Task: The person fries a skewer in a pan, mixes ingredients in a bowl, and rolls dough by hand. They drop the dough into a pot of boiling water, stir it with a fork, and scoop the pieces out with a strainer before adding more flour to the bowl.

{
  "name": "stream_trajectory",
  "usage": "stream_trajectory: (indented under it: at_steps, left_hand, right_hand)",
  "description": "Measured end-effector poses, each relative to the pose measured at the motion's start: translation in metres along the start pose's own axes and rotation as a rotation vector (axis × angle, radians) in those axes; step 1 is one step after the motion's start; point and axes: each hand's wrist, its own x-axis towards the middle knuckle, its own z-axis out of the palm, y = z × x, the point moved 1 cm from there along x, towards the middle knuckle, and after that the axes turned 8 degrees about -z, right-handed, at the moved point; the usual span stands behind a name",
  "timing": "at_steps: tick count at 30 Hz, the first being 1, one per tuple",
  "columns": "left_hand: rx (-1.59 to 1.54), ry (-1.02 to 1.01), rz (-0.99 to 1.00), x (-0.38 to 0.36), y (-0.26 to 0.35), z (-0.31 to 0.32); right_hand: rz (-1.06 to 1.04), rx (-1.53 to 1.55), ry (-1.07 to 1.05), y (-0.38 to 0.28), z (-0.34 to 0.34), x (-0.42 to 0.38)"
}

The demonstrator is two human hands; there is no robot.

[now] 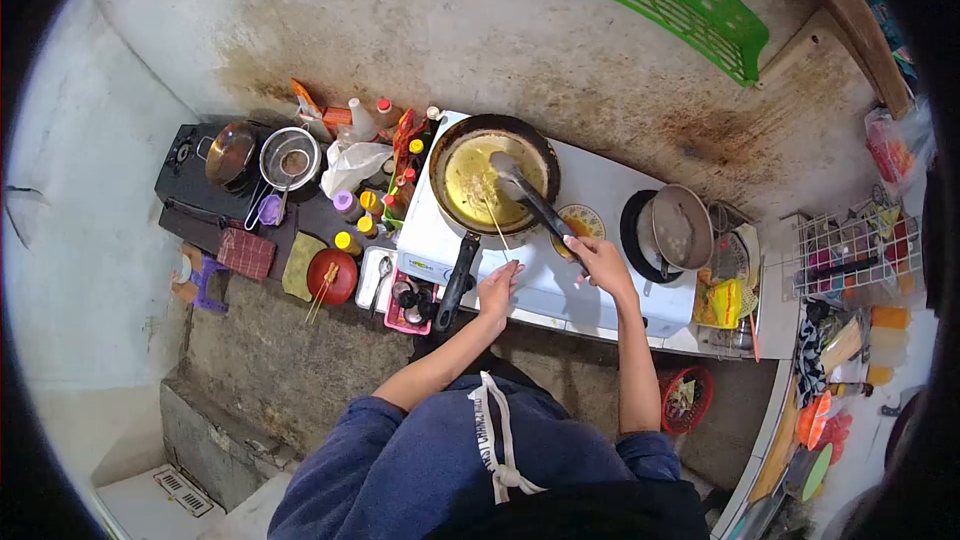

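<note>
My left hand point(497, 288) is closed on the lower end of a thin wooden skewer point(499, 230) near the stove's front edge. The skewer's upper end reaches into a frying pan point(548, 155) holding yellow oil or egg mixture. In my right hand point(603, 265) is the handle of a dark spatula point(540, 205), closed in my fingers. Its blade lies in the pan, close to the skewer's tip; food there is too small to make out. A patterned bowl point(591, 220) with yellowish liquid sits partly behind the spatula handle. The pan's black handle point(458, 285) points toward me.
A grey pot point(683, 228) stands on the right of the white stove point(610, 175). Left are a red plate point(332, 277) with skewers, a white tray point(376, 275) with a spoon, several bottles point(362, 120) and a strainer point(291, 157). A red basket point(686, 400) is low at right.
</note>
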Motion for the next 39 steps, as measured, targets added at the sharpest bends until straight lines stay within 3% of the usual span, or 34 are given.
stream_trajectory:
  at_steps: [3, 6, 9, 12, 16, 19, 21, 34, 37, 39]
  left_hand:
    - [-0.021, -0.003, -0.01, 0.0, -0.001, -0.005]
    - [-0.037, -0.018, -0.024, 0.001, -0.003, -0.009]
    - [-0.042, -0.041, -0.028, 0.003, -0.006, -0.014]
    - [-0.043, -0.066, -0.022, 0.003, -0.008, -0.014]
    - [0.0, -0.055, -0.058, -0.002, -0.005, -0.012]
    - [-0.023, -0.078, -0.063, -0.004, -0.006, -0.011]
    - [-0.02, -0.074, -0.066, -0.005, -0.005, -0.011]
    - [-0.066, -0.04, -0.027, 0.0, 0.0, -0.019]
    - [-0.066, -0.035, -0.005, 0.003, -0.001, -0.02]
    - [-0.034, -0.033, -0.005, 0.003, -0.003, -0.021]
  right_hand:
    - [-0.022, -0.116, 0.021, 0.006, 0.005, 0.003]
    - [-0.007, 0.07, -0.003, 0.001, 0.003, -0.002]
    - [-0.074, -0.06, 0.086, -0.001, 0.003, -0.003]
    - [-0.036, -0.066, -0.006, -0.002, 0.004, -0.007]
    - [-0.032, -0.011, 0.061, -0.001, 0.005, -0.008]
    - [-0.07, -0.182, 0.122, 0.001, 0.007, -0.007]
    - [-0.015, 0.012, 0.018, -0.006, 0.005, -0.011]
    - [-0.042, -0.131, 0.087, 0.006, 0.007, -0.002]
    - [0.007, 0.027, 0.021, -0.004, 0.008, -0.006]
    - [-0.033, -0.064, 0.099, -0.007, 0.01, -0.006]
